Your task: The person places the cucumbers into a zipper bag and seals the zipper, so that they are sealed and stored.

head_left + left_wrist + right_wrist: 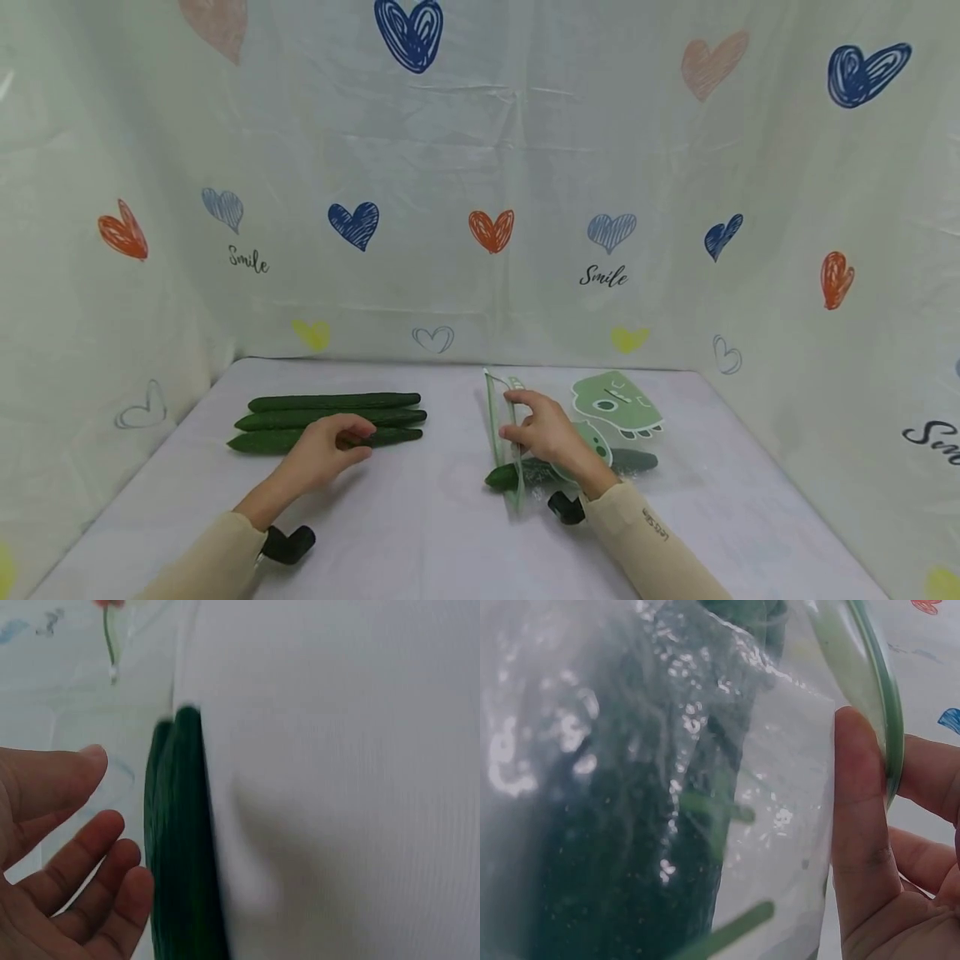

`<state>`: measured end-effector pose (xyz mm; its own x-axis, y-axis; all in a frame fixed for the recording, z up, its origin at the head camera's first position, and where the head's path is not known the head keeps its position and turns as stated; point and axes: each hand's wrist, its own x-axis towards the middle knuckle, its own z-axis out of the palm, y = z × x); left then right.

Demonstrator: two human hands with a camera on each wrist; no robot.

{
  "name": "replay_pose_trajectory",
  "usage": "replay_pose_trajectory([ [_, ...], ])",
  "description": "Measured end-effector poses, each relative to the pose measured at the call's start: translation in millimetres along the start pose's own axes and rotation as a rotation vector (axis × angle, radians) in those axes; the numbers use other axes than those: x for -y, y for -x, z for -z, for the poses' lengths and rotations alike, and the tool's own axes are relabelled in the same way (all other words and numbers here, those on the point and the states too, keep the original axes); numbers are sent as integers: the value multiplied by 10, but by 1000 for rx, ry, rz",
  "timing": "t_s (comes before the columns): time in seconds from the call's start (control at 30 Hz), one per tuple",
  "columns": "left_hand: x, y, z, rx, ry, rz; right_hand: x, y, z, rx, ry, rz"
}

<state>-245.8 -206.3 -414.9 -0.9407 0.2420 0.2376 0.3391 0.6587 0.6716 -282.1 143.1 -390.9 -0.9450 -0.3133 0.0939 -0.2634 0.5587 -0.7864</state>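
Three dark green cucumbers [333, 403] lie side by side at the left of the table. My left hand [315, 457] hovers over the nearest one, thumb apart from loosely bent fingers, holding nothing. In the left wrist view its fingertips are right beside the cucumbers [184, 847]. On the right, my right hand [551, 433] pinches the mouth edge of a clear zip bag [492, 417] with green seal strips. Another cucumber [501, 477] lies mostly inside this bag, its tip showing at the mouth. The right wrist view shows the thumb and fingers on either side of the bag's edge [894, 727].
A green cartoon dinosaur print [618, 404] shows at the back right, beyond the right hand. The table [442, 533] wears a white cloth, and a white curtain [450, 283] with printed hearts surrounds it. Black devices [288, 546] sit at both wrists.
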Motion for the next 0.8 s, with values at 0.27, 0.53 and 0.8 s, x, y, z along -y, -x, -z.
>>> replay_pose_trajectory([
  [0.27,256,73,301,-88,-270,-98,-15,6,-4,5,1,-5],
  [0.53,461,63,389,-95,-401,-106,-38,13,-11,6,-3,-8],
  [0.8,504,76,429,-66,-431,-94,-25,-6,-9,7,2,-1],
])
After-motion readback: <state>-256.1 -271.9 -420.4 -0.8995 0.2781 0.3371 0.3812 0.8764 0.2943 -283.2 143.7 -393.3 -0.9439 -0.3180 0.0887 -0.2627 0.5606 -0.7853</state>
